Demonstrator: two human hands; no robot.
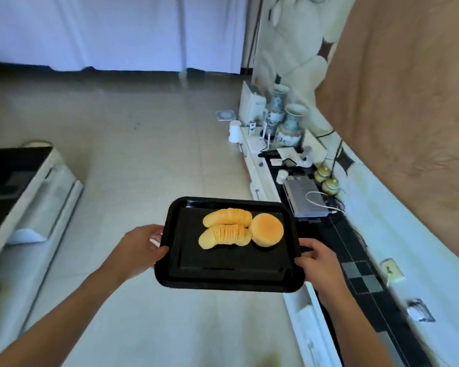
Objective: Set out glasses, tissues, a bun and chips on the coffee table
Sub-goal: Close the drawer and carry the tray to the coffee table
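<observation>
I hold a black rectangular tray (pixel 217 274) level in the air above the tiled floor. My left hand (pixel 141 247) grips its left rim and my right hand (pixel 316 258) grips its right rim. On the far half of the tray lie a round golden bun (pixel 267 229) and two long ridged rolls (pixel 227 217), side by side and touching. The coffee table (pixel 16 186), white with a black top, stands at the left edge of the view, apart from the tray.
A long low cabinet (pixel 355 260) with a black top runs along the right wall, carrying blue-and-white vases (pixel 292 125), small green jars (pixel 326 181), a grey device (pixel 305 198), cables and a white cup (pixel 235 131). Pale curtains (pixel 104 30) hang at the back. Open tiled floor lies in between.
</observation>
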